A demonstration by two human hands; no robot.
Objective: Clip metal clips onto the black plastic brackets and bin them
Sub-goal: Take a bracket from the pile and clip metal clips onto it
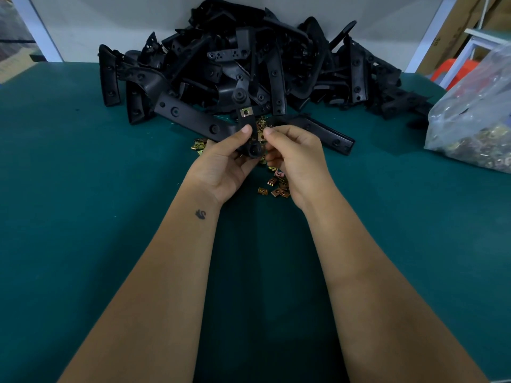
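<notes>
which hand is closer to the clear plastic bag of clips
Right. The right hand is at the table's middle on the side towards the bag, which lies at the far right edge; the left hand is farther away, holding the bracket.

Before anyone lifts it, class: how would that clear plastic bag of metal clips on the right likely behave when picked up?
The clear plastic bag would probably sag and shift, since its film looks crumpled and slumped. It is likely heavy for its size, being packed with metal clips. The thin film might tear on clip edges, so supporting it underneath seems wise.
</notes>
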